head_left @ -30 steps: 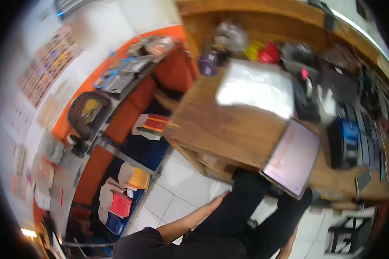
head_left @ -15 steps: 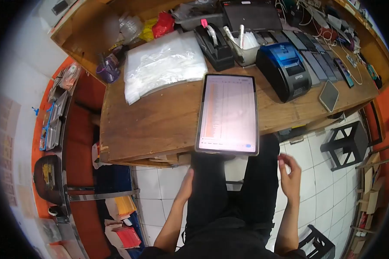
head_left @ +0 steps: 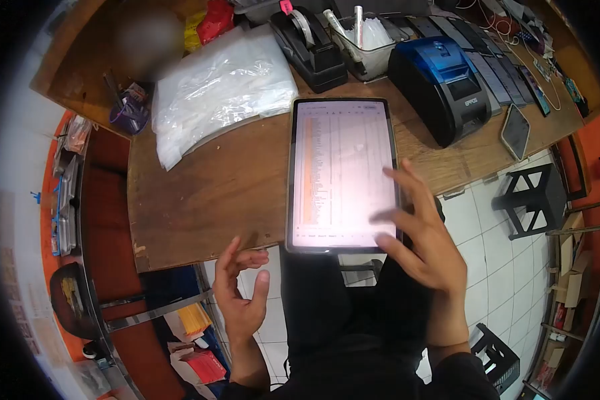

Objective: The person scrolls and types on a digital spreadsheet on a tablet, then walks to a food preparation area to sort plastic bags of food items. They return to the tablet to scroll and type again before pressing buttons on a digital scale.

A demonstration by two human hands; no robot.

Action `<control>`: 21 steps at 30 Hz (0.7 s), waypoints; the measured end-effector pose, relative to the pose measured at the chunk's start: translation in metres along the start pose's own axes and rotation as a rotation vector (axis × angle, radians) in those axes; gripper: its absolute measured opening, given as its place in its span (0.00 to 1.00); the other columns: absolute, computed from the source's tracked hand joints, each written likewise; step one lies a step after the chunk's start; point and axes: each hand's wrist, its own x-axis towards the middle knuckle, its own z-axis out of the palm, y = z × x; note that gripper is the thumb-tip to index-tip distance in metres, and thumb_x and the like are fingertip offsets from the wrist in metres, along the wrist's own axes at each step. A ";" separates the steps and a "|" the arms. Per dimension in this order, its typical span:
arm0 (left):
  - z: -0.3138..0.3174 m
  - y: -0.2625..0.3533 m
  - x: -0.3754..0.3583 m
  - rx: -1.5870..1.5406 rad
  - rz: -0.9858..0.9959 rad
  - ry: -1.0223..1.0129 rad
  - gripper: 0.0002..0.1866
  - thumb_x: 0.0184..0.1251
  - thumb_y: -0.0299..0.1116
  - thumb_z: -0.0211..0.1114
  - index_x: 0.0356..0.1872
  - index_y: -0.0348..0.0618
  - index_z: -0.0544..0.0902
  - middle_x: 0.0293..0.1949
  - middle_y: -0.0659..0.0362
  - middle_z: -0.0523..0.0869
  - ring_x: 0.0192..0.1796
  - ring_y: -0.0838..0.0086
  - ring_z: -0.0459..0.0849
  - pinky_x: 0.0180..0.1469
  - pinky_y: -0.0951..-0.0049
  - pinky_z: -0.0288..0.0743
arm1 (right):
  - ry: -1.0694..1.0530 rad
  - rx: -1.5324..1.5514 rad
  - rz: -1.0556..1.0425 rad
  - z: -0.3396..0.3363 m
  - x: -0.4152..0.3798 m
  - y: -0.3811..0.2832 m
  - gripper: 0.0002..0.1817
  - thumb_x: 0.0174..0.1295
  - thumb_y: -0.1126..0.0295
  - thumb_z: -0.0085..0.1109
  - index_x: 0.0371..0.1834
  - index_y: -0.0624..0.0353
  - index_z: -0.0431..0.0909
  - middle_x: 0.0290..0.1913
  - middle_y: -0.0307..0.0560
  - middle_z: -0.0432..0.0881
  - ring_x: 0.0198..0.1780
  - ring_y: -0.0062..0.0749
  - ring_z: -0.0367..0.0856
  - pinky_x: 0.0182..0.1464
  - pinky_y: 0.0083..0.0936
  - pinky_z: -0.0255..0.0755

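Note:
A tablet (head_left: 343,177) with a lit spreadsheet-like page lies on the wooden desk (head_left: 180,213), its lower end at the desk's front edge. Over the tablet's lower right part is my right hand (head_left: 427,240), fingers spread and slightly blurred, holding nothing; whether a fingertip touches the screen I cannot tell. My left hand (head_left: 243,293) is raised in front of the desk edge, left of the tablet, with fingers apart and empty.
Clear plastic bags (head_left: 223,90), a tape dispenser (head_left: 310,50), a basket (head_left: 367,60) and a blue-black printer (head_left: 440,87) stand behind the tablet. Several phones lie at the right, one (head_left: 515,132) near the edge. A pen cup (head_left: 129,117) is at the left. Black stools (head_left: 530,200) stand on the floor.
Both hands have risen from beside the legs; my right hand has moved over the tablet, my left toward the desk edge. The view has shifted closer to the desk.

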 end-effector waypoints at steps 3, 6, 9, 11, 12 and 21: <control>0.003 0.005 0.015 0.122 -0.057 -0.105 0.30 0.60 0.24 0.64 0.64 0.33 0.65 0.36 0.54 0.85 0.42 0.71 0.85 0.47 0.74 0.75 | 0.183 0.143 0.020 -0.004 -0.014 0.000 0.12 0.61 0.64 0.61 0.41 0.62 0.80 0.57 0.57 0.71 0.60 0.50 0.69 0.60 0.38 0.65; 0.011 -0.006 0.020 -0.154 -0.293 -0.379 0.33 0.65 0.31 0.63 0.67 0.31 0.59 0.41 0.52 0.85 0.41 0.66 0.87 0.44 0.72 0.80 | 0.282 0.267 0.317 0.003 -0.033 0.011 0.15 0.64 0.64 0.57 0.46 0.64 0.77 0.41 0.52 0.78 0.40 0.34 0.77 0.44 0.26 0.71; 0.025 -0.007 0.024 -0.316 -0.295 -0.316 0.36 0.66 0.33 0.63 0.69 0.30 0.56 0.43 0.47 0.85 0.42 0.65 0.87 0.45 0.71 0.81 | 0.329 0.650 0.553 0.017 -0.037 0.016 0.19 0.69 0.63 0.51 0.55 0.67 0.70 0.29 0.46 0.77 0.30 0.25 0.76 0.34 0.20 0.70; 0.024 -0.010 0.027 -0.277 -0.258 -0.352 0.34 0.71 0.39 0.56 0.70 0.30 0.54 0.44 0.44 0.85 0.41 0.63 0.87 0.43 0.69 0.82 | 0.288 0.693 0.550 0.025 -0.035 0.022 0.25 0.71 0.61 0.47 0.64 0.67 0.61 0.26 0.44 0.78 0.27 0.23 0.76 0.32 0.19 0.69; 0.025 -0.013 0.028 -0.373 -0.317 -0.330 0.33 0.73 0.42 0.52 0.70 0.29 0.54 0.43 0.44 0.85 0.40 0.61 0.88 0.42 0.69 0.83 | 0.271 0.716 0.537 0.027 -0.030 0.019 0.27 0.71 0.62 0.46 0.67 0.67 0.57 0.26 0.44 0.78 0.27 0.23 0.76 0.32 0.19 0.70; 0.023 -0.003 0.018 -0.626 -0.484 -0.500 0.31 0.77 0.47 0.34 0.68 0.29 0.55 0.39 0.39 0.85 0.33 0.49 0.87 0.29 0.62 0.84 | 0.374 1.111 0.595 0.034 -0.016 -0.012 0.34 0.73 0.59 0.41 0.75 0.59 0.40 0.30 0.49 0.81 0.19 0.23 0.77 0.19 0.15 0.73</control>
